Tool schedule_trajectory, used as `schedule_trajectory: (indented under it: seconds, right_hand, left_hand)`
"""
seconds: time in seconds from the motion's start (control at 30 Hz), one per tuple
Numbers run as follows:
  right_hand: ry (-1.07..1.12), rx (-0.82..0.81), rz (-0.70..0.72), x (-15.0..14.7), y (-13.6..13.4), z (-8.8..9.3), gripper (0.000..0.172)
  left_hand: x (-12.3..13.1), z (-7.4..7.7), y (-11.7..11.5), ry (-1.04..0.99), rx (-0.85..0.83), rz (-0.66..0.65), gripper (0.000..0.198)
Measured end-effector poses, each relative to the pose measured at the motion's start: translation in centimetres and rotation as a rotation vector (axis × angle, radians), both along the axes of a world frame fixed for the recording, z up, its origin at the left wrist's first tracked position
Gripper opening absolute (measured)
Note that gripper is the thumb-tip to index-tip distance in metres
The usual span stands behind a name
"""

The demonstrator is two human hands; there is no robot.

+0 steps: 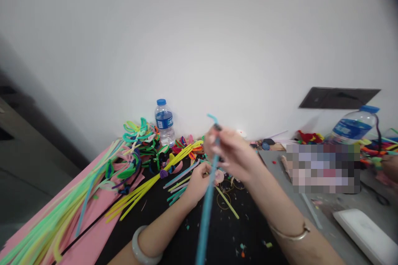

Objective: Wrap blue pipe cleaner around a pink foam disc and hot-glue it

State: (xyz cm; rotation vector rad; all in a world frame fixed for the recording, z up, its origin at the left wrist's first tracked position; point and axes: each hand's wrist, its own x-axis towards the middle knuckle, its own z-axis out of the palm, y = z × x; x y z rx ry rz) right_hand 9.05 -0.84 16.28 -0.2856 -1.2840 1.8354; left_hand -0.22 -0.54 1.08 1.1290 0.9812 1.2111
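Blue pipe cleaner [207,205]: in the head view it stands raised in front of the person, running from a bent tip above the fingers down to the lower edge, well above the worktop [183,246] for much of its length. The right hand [228,147] has a closed grip on it, thumb and fingers pinched around the stem just below the bent end, and a small dark piece shows at the fingertips. The left hand [199,182] is lower, just beside the stem, its fingers curled inward; part of its grip is hidden behind the stem, so I cannot tell whether it has hold of anything. Beneath the hands, a yellow-green stem [228,203] lies across thin looped bands [223,202], with small scraps scattered around on the black surface. To the left, a yellow bundle [133,196] of stems lies slantwise, with a purple piece [163,173] on it. Farther left, a long green and yellow bundle [62,215] spreads over a pink sheet [96,234], with a heap of colourful twisted shapes [138,132] near its far end. Behind, an upright water bottle [164,122] stands close to the wall [202,41]. On the right, a second bottle [351,128] leans at a tilt, and a white oblong case [363,232] lies nearer the person on the grey part.
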Motion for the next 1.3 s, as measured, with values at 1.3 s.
schedule_trajectory:
  seconds: [1.3]
  right_hand:
    - [-0.475,-0.280,-0.097,8.0,1.3,-12.7,0.029]
  left_hand:
    - [-0.5,0.2,-0.4,0.115,0.133,0.004,0.018]
